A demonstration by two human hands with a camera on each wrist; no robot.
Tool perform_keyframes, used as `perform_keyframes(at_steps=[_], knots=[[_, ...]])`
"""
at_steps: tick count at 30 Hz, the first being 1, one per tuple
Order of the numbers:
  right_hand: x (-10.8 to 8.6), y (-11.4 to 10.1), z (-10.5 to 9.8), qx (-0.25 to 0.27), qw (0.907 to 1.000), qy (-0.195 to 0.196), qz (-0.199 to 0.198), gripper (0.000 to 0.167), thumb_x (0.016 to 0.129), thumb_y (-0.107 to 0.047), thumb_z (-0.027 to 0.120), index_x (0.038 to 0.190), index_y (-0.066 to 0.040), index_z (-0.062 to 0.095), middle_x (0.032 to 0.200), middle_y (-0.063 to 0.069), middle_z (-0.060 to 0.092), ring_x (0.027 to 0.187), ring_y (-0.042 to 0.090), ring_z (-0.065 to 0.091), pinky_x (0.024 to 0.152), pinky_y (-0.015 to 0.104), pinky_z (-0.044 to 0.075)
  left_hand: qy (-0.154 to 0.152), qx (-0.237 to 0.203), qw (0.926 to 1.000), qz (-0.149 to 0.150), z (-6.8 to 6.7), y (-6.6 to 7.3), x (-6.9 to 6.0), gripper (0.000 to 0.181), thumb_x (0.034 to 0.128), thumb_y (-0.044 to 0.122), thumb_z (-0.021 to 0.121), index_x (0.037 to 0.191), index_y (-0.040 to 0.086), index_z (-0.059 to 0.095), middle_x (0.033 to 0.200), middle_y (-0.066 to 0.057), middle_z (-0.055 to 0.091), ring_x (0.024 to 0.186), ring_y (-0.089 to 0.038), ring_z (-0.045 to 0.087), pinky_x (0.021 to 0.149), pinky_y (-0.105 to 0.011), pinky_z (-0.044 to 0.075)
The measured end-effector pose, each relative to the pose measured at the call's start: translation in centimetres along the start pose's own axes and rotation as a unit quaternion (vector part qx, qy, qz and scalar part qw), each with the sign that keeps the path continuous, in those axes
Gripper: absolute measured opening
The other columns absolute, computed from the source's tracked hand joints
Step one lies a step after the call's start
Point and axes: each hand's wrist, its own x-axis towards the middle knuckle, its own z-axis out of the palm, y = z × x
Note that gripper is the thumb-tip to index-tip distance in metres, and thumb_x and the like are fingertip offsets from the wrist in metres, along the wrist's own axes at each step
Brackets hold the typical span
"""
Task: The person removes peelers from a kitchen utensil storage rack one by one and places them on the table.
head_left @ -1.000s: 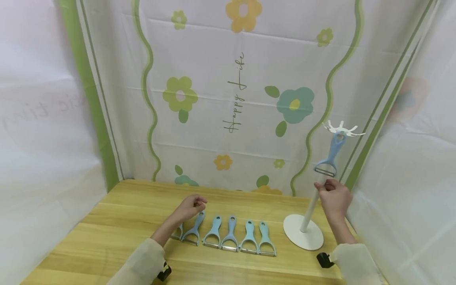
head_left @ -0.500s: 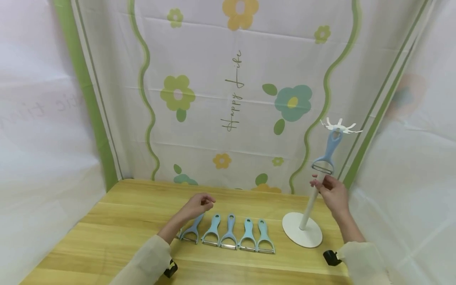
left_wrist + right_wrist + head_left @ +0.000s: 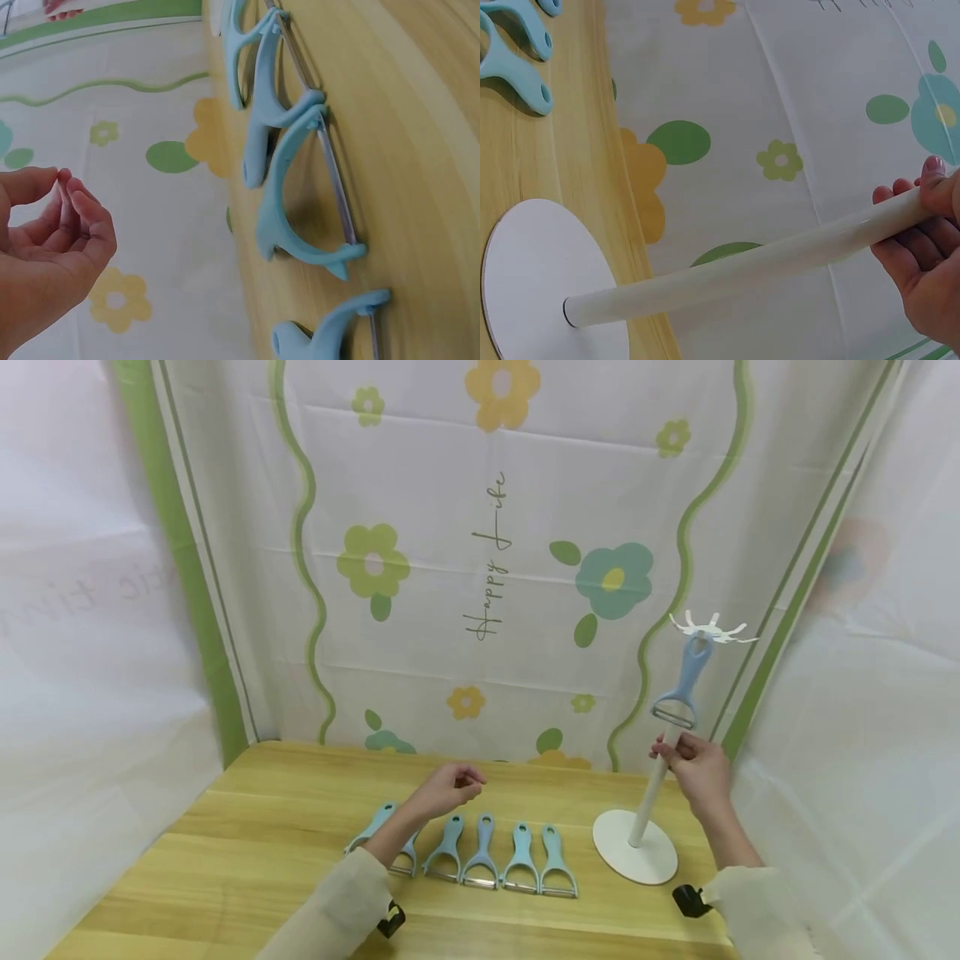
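Note:
My right hand (image 3: 700, 772) grips the white pole of an upright rack (image 3: 649, 797) with a round base and a crown of hooks. A blue Y-shaped peeler (image 3: 691, 668) hangs by its handle hole from the hooks, just above this hand. In the right wrist view, fingers and thumb wrap the pole (image 3: 765, 262). My left hand (image 3: 447, 790) holds nothing and hovers over a row of peelers, its fingers loosely curled; the left wrist view has its thumb close to the fingertips. Below it lie a blue peeler (image 3: 483, 843) and a teal peeler (image 3: 452, 839).
More peelers lie in the row: a teal peeler (image 3: 522, 852) and a light green peeler (image 3: 553, 852) to the right, and a teal peeler (image 3: 381, 817) at the left end. My left forearm partly covers another blue one. A flowered curtain (image 3: 420, 635) closes off the wooden table's (image 3: 247, 827) back.
My left hand has moved to the right above the row, uncovering the peeler at the left end. My right hand stays on the pole, and the hung peeler remains on the rack.

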Motion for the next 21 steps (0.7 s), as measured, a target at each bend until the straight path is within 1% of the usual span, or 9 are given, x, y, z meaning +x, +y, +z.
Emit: perform_keyframes(at_steps=[3,7,10,14,16,17,19,21], knots=[[-0.1,-0.1,0.3,0.005,0.9998,0.019,0.009,0.034,0.096,-0.01,0.065,0.119,0.015,0.063,0.078,-0.025,0.069,0.073,-0.007,0.068,0.073,0.011,0.055,-0.001,0.001,1.0,0.008,0.3,0.4,0.3,0.014,0.0983,0.004,0.058,0.109,-0.001,0.065,0.092,-0.008,0.066,0.076,-0.011,0.055,0.065,-0.022,0.049],[-0.1,-0.1,0.5,0.013,0.9995,0.028,0.01,0.033,0.096,-0.009,0.066,0.118,0.016,0.063,0.078,-0.024,0.069,0.072,-0.006,0.069,0.072,0.01,0.055,-0.002,0.004,0.9999,0.011,0.6,0.9,0.6,0.014,0.0987,0.006,0.058,0.11,0.001,0.065,0.092,-0.008,0.066,0.077,-0.011,0.056,0.066,-0.023,0.049],[-0.2,-0.1,0.8,0.019,0.999,0.039,0.012,0.032,0.095,-0.008,0.066,0.117,0.016,0.063,0.076,-0.026,0.068,0.071,-0.005,0.069,0.072,0.01,0.055,-0.006,-0.001,0.9999,0.011,0.9,1.4,1.0,0.014,0.0989,0.008,0.059,0.109,0.002,0.065,0.094,-0.008,0.066,0.08,-0.011,0.058,0.071,-0.025,0.053],[-0.4,-0.2,1.3,0.004,0.9969,0.077,0.012,0.029,0.094,-0.009,0.069,0.114,0.012,0.067,0.071,-0.03,0.066,0.068,-0.008,0.067,0.07,0.006,0.052,-0.017,-0.008,0.9997,0.017,1.5,2.2,1.5,0.014,0.0992,0.008,0.058,0.11,0.002,0.065,0.099,-0.014,0.067,0.084,-0.011,0.061,0.08,-0.029,0.057],[-0.5,-0.3,1.6,-0.014,0.9946,0.102,0.01,0.025,0.093,-0.01,0.07,0.11,0.009,0.07,0.072,-0.026,0.069,0.066,-0.01,0.066,0.068,0.004,0.051,-0.02,-0.007,0.9996,0.021,1.7,2.6,1.8,0.014,0.0995,0.008,0.058,0.11,0.002,0.064,0.101,-0.015,0.067,0.086,-0.012,0.062,0.082,-0.03,0.057],[-0.5,-0.3,1.8,-0.023,0.9933,0.113,0.008,0.024,0.092,-0.01,0.071,0.109,0.008,0.071,0.073,-0.021,0.071,0.065,-0.011,0.065,0.068,0.003,0.05,-0.022,-0.007,0.9995,0.022,1.9,2.9,1.9,0.014,0.0996,0.008,0.058,0.111,0.003,0.064,0.102,-0.016,0.068,0.086,-0.012,0.062,0.081,-0.028,0.056],[-0.6,-0.4,2.0,-0.037,0.9902,0.135,0.004,0.022,0.091,-0.01,0.072,0.106,0.006,0.073,0.078,-0.009,0.076,0.064,-0.012,0.064,0.066,0.002,0.048,-0.022,-0.006,0.9994,0.025,2.1,3.3,2.2,0.014,0.0996,0.008,0.058,0.11,0.003,0.065,0.101,-0.015,0.068,0.087,-0.012,0.062,0.081,-0.027,0.056],[-0.7,-0.5,2.2,-0.046,0.9876,0.15,0.0,0.021,0.091,-0.01,0.073,0.106,0.005,0.074,0.082,0.002,0.078,0.063,-0.014,0.063,0.065,0.001,0.047,-0.023,-0.007,0.9993,0.027,2.3,3.7,2.4,0.014,0.0995,0.008,0.058,0.11,0.003,0.065,0.101,-0.014,0.068,0.087,-0.012,0.062,0.08,-0.025,0.055]])
